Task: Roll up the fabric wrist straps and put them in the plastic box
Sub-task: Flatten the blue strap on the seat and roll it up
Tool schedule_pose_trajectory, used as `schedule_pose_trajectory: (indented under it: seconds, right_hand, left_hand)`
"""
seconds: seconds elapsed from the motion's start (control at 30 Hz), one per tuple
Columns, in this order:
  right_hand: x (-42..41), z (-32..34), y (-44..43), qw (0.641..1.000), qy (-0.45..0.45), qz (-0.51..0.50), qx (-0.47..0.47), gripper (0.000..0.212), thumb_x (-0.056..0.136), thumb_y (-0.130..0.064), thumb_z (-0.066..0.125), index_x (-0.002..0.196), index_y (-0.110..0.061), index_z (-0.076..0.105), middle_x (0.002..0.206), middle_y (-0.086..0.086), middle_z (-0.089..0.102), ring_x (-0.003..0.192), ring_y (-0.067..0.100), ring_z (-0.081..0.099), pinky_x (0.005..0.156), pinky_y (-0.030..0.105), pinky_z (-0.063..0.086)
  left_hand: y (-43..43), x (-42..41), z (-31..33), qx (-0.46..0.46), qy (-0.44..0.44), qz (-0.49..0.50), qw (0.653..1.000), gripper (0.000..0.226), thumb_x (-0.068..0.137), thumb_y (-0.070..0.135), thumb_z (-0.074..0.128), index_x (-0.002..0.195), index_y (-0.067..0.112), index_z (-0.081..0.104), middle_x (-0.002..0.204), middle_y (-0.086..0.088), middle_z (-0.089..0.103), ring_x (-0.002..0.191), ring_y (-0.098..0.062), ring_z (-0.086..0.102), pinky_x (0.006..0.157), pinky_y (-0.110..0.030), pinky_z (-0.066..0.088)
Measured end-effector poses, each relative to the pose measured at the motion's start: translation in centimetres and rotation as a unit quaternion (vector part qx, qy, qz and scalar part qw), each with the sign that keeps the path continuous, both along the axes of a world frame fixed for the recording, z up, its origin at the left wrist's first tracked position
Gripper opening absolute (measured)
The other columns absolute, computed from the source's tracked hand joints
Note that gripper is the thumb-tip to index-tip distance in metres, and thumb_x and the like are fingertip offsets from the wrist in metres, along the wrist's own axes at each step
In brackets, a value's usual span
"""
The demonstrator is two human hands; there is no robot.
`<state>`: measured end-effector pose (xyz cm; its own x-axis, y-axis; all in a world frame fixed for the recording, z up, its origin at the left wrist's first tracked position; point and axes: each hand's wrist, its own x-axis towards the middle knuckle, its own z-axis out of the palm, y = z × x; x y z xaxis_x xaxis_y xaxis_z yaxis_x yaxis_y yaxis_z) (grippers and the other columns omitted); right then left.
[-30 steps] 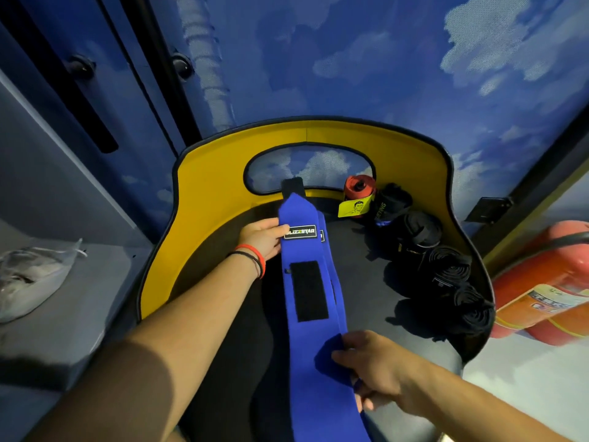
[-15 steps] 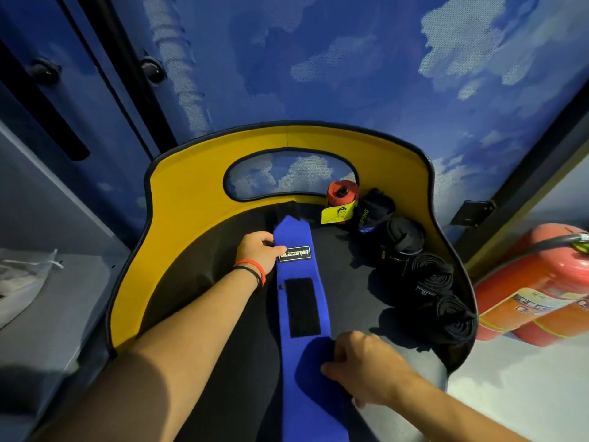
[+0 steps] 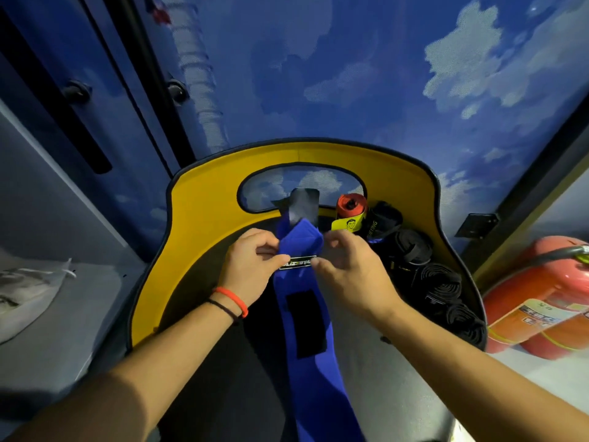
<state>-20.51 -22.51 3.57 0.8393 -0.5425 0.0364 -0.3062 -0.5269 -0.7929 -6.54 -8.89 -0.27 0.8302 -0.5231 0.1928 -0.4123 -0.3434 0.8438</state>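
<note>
A long blue wrist strap (image 3: 314,374) with a black velcro patch lies lengthwise on the black seat of a yellow-backed chair (image 3: 204,224). Its far end is folded back toward me, and a black tab sticks up behind the fold. My left hand (image 3: 255,266) pinches the left side of that fold. My right hand (image 3: 347,266) pinches its right side, just above the small black label. Several rolled black straps (image 3: 436,282) and a red roll with a yellow tag (image 3: 350,207) sit along the seat's right edge. No plastic box is in view.
Red fire extinguishers (image 3: 538,298) lie on the floor to the right of the chair. A grey shelf on the left holds a white plastic bag (image 3: 28,291). A blue cloud-printed wall stands behind the chair.
My right hand left the strap's near part and moved up to its far end. Both hands now hold that end, which has been folded over toward me.
</note>
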Motion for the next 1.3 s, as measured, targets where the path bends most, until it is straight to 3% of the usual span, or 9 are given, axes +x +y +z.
schedule_pose_trajectory:
  seconds: [0.17,0.23,0.33,0.47,0.6,0.73,0.9,1.1,1.3]
  right_hand:
    - [2.5,-0.3,1.9,0.996,-0.044,-0.008,0.072,0.050,0.089,-0.028,0.077,0.134,-0.024,0.055,0.118,-0.003,0.056,0.098,0.010,0.060,0.081,0.021,0.048]
    - [2.9,-0.2,2.0,0.998,-0.036,-0.014,0.057,0.040,0.091,-0.026,0.075,0.128,-0.023,0.060,0.118,-0.001,0.054,0.099,0.010,0.059,0.087,0.023,0.050]
    - [3.1,0.1,2.0,0.991,-0.045,-0.007,0.128,0.013,0.092,-0.019,0.074,0.100,-0.016,0.065,0.103,0.007,0.065,0.083,0.005,0.061,0.071,0.015,0.048]
    - [3.2,-0.2,1.9,0.967,-0.087,0.007,0.239,0.010,0.094,-0.013,0.071,0.090,-0.015,0.062,0.087,0.001,0.071,0.080,0.010,0.065,0.076,0.034,0.051]
    - [3.3,0.2,2.3,0.955,-0.112,0.005,0.273,0.005,0.096,-0.013,0.068,0.099,-0.010,0.066,0.093,0.003,0.076,0.086,0.010,0.070,0.078,0.028,0.055]
    - [3.5,0.2,2.8,0.924,-0.127,0.010,0.361,0.018,0.098,-0.015,0.064,0.111,-0.004,0.067,0.106,0.015,0.075,0.094,0.024,0.070,0.085,0.038,0.057]
    - [3.5,0.8,3.5,0.845,-0.153,-0.014,0.512,0.022,0.100,-0.010,0.059,0.118,0.001,0.062,0.097,0.018,0.071,0.074,0.020,0.071,0.061,0.026,0.057]
    - [3.6,0.6,3.6,0.833,-0.168,-0.045,0.525,0.021,0.098,-0.006,0.061,0.119,-0.003,0.061,0.099,0.016,0.070,0.071,0.018,0.070,0.057,0.025,0.056]
    - [3.5,0.5,3.1,0.873,-0.171,-0.049,0.455,0.020,0.096,-0.004,0.064,0.115,-0.010,0.066,0.101,0.011,0.074,0.080,0.019,0.071,0.058,0.025,0.054]
  left_hand:
    - [2.5,-1.2,1.6,-0.003,-0.004,-0.038,0.999,0.016,0.079,0.008,0.082,0.088,0.017,0.072,0.085,0.007,0.071,0.079,-0.007,0.068,0.070,-0.018,0.053]
    - [3.4,-1.3,1.7,0.007,-0.012,-0.039,0.999,0.018,0.080,0.010,0.082,0.092,0.020,0.073,0.086,0.009,0.071,0.080,-0.006,0.068,0.069,-0.017,0.053]
    - [4.6,-1.3,1.9,0.002,0.004,-0.048,0.999,0.030,0.082,0.009,0.080,0.106,0.024,0.071,0.097,0.010,0.073,0.087,-0.004,0.069,0.068,-0.018,0.054]
    - [5.7,-1.4,2.5,-0.040,0.042,-0.054,0.997,0.038,0.088,0.016,0.075,0.120,0.033,0.064,0.107,0.006,0.073,0.095,-0.005,0.070,0.078,-0.027,0.060]
    - [6.0,-1.3,2.8,-0.063,0.052,-0.034,0.996,0.024,0.099,0.015,0.060,0.118,0.026,0.069,0.110,0.007,0.074,0.102,-0.006,0.069,0.088,-0.038,0.060]
    - [5.8,-1.5,3.0,-0.090,0.082,-0.006,0.993,0.034,0.097,0.004,0.060,0.116,0.032,0.063,0.108,0.003,0.075,0.101,-0.008,0.071,0.086,-0.042,0.061]
    - [5.1,-2.1,3.4,-0.119,0.144,-0.002,0.982,0.050,0.098,0.004,0.059,0.142,0.027,0.052,0.111,-0.001,0.076,0.098,-0.007,0.072,0.078,-0.028,0.062]
    - [4.3,-2.9,3.8,-0.147,0.193,0.011,0.970,0.032,0.099,0.006,0.059,0.120,0.029,0.065,0.099,0.014,0.077,0.095,-0.004,0.073,0.074,-0.022,0.059]
    - [3.5,-3.2,4.4,-0.158,0.211,0.013,0.965,0.030,0.100,0.007,0.057,0.121,0.026,0.066,0.106,0.008,0.076,0.100,-0.006,0.072,0.083,-0.026,0.058]
